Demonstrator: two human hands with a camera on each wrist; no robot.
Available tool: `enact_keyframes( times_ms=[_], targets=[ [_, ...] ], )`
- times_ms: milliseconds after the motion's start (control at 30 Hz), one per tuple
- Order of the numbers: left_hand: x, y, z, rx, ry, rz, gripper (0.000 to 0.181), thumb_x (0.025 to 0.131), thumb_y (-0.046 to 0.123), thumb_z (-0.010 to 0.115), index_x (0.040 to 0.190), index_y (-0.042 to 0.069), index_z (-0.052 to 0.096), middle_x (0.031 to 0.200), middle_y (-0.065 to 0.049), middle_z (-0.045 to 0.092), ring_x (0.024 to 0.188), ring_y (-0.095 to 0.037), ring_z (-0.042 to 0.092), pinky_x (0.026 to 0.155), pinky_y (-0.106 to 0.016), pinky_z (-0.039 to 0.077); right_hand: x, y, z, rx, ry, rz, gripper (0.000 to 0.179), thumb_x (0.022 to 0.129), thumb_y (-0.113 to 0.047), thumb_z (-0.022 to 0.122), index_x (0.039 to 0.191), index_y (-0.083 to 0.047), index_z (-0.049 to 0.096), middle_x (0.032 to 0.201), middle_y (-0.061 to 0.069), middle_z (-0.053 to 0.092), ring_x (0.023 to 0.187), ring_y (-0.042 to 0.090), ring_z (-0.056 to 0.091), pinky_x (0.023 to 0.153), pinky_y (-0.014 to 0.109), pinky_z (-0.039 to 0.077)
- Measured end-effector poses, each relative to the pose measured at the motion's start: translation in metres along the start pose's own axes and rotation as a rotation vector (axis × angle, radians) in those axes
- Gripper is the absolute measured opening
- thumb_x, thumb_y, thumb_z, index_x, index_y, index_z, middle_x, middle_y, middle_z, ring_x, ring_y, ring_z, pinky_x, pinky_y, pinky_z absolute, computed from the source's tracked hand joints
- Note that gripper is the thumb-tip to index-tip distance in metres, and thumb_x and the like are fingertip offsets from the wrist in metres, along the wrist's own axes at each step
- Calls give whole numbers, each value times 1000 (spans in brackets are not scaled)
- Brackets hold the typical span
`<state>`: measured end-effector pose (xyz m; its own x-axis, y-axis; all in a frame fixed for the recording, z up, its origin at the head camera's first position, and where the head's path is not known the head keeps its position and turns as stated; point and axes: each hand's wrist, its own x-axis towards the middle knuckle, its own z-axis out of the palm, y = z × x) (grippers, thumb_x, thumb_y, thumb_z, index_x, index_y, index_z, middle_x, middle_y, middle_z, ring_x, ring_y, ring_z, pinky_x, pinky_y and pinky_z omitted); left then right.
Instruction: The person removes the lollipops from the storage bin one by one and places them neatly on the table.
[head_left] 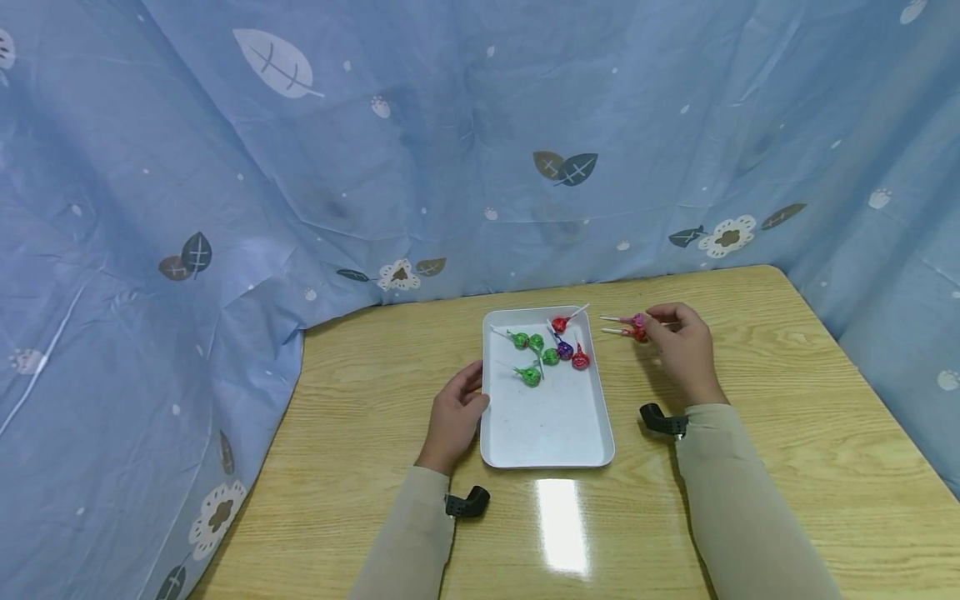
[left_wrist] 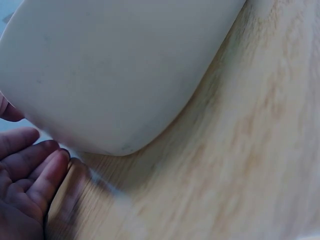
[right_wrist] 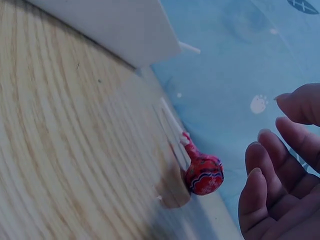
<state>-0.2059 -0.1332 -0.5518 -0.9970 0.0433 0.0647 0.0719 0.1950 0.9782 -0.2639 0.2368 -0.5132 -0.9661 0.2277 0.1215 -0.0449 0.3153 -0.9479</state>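
Observation:
A white tray (head_left: 547, 432) lies on the wooden table with wrapped lollipops in its far half. Several are green (head_left: 530, 377), two are red (head_left: 581, 359) and one is purple (head_left: 565, 350). My left hand (head_left: 452, 417) is at the tray's left side, its fingertips right at the outer wall (left_wrist: 110, 85). Right of the tray, a pink lollipop (head_left: 637, 319) and a red lollipop (right_wrist: 205, 175) lie side by side, sticks towards the tray. My right hand (head_left: 684, 354) is beside their candy ends, its relaxed fingers (right_wrist: 257, 195) apart from the red one in the right wrist view.
A blue curtain (head_left: 480, 167) with leaves and flowers hangs behind and left of the wooden table (head_left: 360, 400). One red lollipop's stick (right_wrist: 190, 48) juts past the tray's far rim. Each wrist wears a black camera mount (head_left: 468, 502). Light glares off the near tabletop.

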Motion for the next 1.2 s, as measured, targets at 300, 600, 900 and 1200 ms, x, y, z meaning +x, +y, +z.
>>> enact_keyframes(
  times_ms=[300,600,900,1200],
  targets=[
    [1,-1,0,-1,-6,9,56,102,1,62,158,7,57,143,-9,67,124,-25,67,102,-42,57,-2,-8,3,27,-15,-26,40,109,-28,70,130,6,67,118,13,65,96,14,61,77,23,56],
    [1,1,0,-12,-9,29,55,103,0,62,157,4,57,144,-12,67,124,-28,68,100,-41,57,-4,-18,7,35,-57,-27,38,109,-27,71,130,4,68,119,14,66,98,16,61,79,27,57],
    [0,0,0,11,3,-5,56,102,2,63,158,9,58,143,-8,67,123,-25,68,102,-43,57,-9,-31,10,48,-128,-52,42,107,-31,73,133,2,68,124,16,66,102,21,61,80,32,54],
    [0,-2,0,11,-2,3,56,103,1,63,158,10,58,143,-7,67,123,-25,68,102,-44,56,-18,-47,19,54,-197,-95,39,108,-28,72,133,2,67,124,16,67,106,26,61,84,33,54]
  ],
)
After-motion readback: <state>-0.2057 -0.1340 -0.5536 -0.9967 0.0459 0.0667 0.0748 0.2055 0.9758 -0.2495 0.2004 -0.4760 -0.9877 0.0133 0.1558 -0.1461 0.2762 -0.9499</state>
